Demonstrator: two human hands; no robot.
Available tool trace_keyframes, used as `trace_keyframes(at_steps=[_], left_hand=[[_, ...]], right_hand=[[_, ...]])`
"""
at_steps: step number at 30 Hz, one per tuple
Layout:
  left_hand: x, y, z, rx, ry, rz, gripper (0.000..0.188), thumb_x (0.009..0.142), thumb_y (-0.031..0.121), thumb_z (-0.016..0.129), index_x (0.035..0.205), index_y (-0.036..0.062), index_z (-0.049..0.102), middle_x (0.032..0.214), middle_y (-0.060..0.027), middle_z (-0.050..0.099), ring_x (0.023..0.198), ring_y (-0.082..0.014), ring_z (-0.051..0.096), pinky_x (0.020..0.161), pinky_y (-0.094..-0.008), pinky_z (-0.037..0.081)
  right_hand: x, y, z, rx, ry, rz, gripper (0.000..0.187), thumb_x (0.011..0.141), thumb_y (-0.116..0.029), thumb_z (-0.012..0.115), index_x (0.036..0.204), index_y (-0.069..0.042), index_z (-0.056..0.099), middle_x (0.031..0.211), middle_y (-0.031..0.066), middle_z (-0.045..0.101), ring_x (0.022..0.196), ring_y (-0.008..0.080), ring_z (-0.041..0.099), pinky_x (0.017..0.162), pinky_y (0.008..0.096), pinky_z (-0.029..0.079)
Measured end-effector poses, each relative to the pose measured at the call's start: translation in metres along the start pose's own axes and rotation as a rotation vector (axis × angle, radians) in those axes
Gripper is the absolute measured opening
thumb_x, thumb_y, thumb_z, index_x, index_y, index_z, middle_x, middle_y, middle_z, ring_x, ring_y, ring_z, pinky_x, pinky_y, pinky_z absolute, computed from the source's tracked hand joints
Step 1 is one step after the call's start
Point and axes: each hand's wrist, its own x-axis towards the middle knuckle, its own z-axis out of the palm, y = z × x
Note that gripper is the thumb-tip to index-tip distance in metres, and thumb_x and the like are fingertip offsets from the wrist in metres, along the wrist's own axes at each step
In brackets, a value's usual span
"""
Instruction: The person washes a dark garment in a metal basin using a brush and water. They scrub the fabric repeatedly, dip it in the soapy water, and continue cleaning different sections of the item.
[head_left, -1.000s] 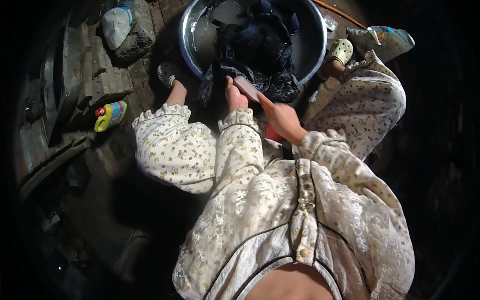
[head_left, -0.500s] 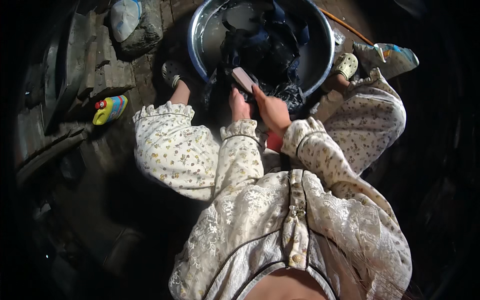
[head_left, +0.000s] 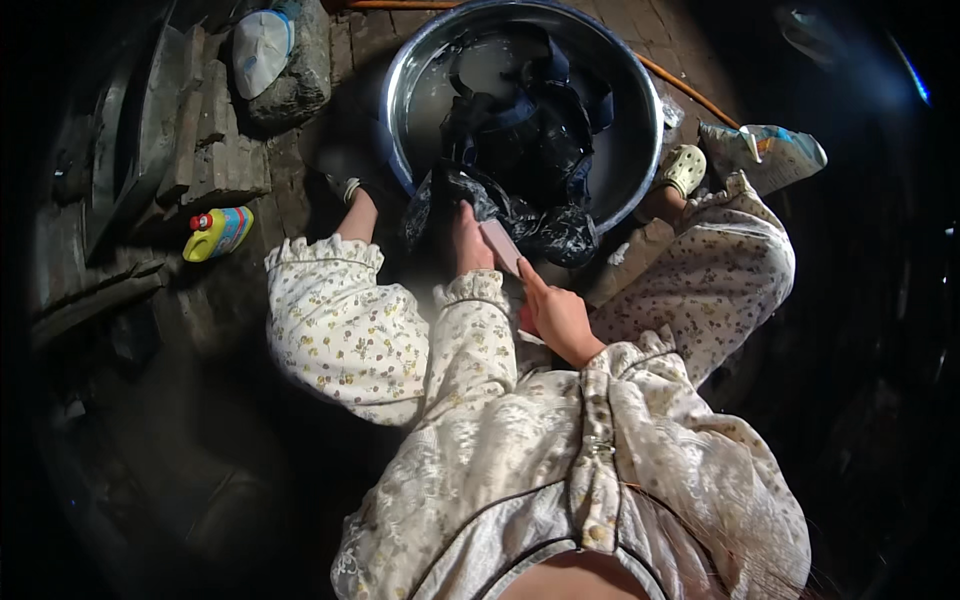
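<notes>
A wet, dark bag-like piece (head_left: 515, 130) with broad straps lies bunched in a large metal basin (head_left: 396, 150). Its soapy near part hangs over the basin's front rim. My left hand (head_left: 472, 243) grips this near part, though the fingertips are partly hidden. A pale pink, block-shaped scrub brush (head_left: 500, 247) slants beside my left hand, against the dark cloth; its underside is out of sight. My right hand (head_left: 558, 315) is closed on the brush's near end.
Cloudy water stands in the basin. To the left are a yellow jug (head_left: 218, 233) with a red cap, stacked planks (head_left: 212, 150) and a stone (head_left: 300, 75) bearing a white bag (head_left: 262, 52). An orange hose (head_left: 690, 88) and a plastic packet (head_left: 765, 155) lie right of the basin.
My right hand has drawn the brush toward my body, down and slightly right. More of the sudsy dark cloth now shows over the rim. My left hand stays near its place.
</notes>
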Motion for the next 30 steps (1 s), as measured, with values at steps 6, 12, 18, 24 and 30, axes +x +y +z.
trace_keyframes(at_steps=[6,12,18,24,30], left_hand=[[-0.002,-0.012,0.008,-0.194,-0.232,-0.161,0.046,0.094,0.037,0.043,0.121,-0.0005,0.047,0.114,-0.012,0.055,0.104,-0.0243,0.053,0.09,-0.0362,0.043],[0.006,-0.014,-0.007,0.058,0.006,0.147,0.057,0.092,0.043,0.046,0.128,-0.0008,0.041,0.13,-0.0108,0.044,0.115,-0.0225,0.046,0.096,-0.0347,0.039],[0.008,-0.03,-0.012,-0.283,-0.065,0.153,0.049,0.089,0.037,0.054,0.123,0.0023,0.048,0.123,-0.0075,0.052,0.11,-0.02,0.049,0.092,-0.033,0.041],[-0.045,-0.021,0.042,-0.031,-0.247,0.193,0.036,0.088,0.029,0.058,0.112,0.0042,0.048,0.108,-0.0055,0.055,0.097,-0.0163,0.054,0.082,-0.0313,0.045],[-0.053,-0.003,0.051,-0.268,-0.439,0.204,0.031,0.097,0.028,0.04,0.114,0.0038,0.049,0.112,-0.0085,0.055,0.104,-0.0178,0.053,0.089,-0.0303,0.042]], right_hand=[[0.117,0.056,0.009,0.364,0.422,-0.231,0.031,0.089,-0.018,0.052,0.118,-0.01,0.056,0.085,0.0163,0.065,0.07,0.035,0.062,0.064,0.0402,0.049],[0.158,0.087,0.003,0.395,-0.052,-0.02,0.032,0.075,-0.023,0.07,0.097,-0.001,0.063,0.075,0.007,0.062,0.07,0.0117,0.057,0.066,0.0289,0.046],[0.16,0.088,0.028,0.415,-0.43,0.065,0.032,0.075,-0.026,0.07,0.095,-0.001,0.063,0.066,0.0041,0.058,0.06,0.0109,0.051,0.054,0.0288,0.043],[0.157,0.052,-0.04,0.659,-0.132,0.039,0.029,0.078,-0.029,0.069,0.079,0.0,0.062,0.065,0.002,0.058,0.06,0.0086,0.05,0.053,0.0265,0.039],[0.168,0.005,-0.085,0.401,-0.024,-0.087,0.028,0.082,-0.025,0.065,0.088,0.002,0.062,0.068,0.0015,0.054,0.064,0.0067,0.048,0.058,0.0236,0.039]])
